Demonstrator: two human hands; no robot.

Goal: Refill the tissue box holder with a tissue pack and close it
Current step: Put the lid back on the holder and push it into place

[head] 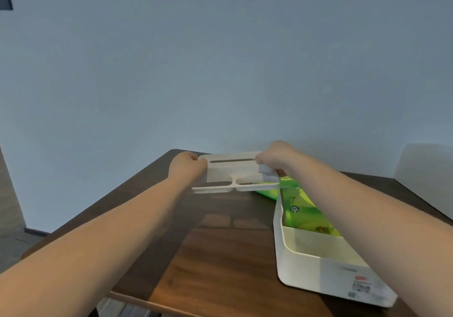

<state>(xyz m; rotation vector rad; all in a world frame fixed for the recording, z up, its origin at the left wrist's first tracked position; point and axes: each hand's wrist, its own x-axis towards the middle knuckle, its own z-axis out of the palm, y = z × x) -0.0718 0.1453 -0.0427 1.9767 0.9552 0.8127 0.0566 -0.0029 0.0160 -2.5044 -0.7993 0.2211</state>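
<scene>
Both my hands hold a white plastic lid (232,172) with long slots, raised a little above the far part of the table. My left hand (187,167) grips its left end and my right hand (274,158) grips its right end. The open white tissue box holder (316,265) lies at the right on the table, under my right forearm. A green tissue pack (297,206) lies inside it, its far end sticking out past the holder's far rim, below the lid.
The dark wooden table (220,255) has its left edge running diagonally and its near edge at the bottom. A pale wall stands right behind it. A white object (424,164) sits at the far right.
</scene>
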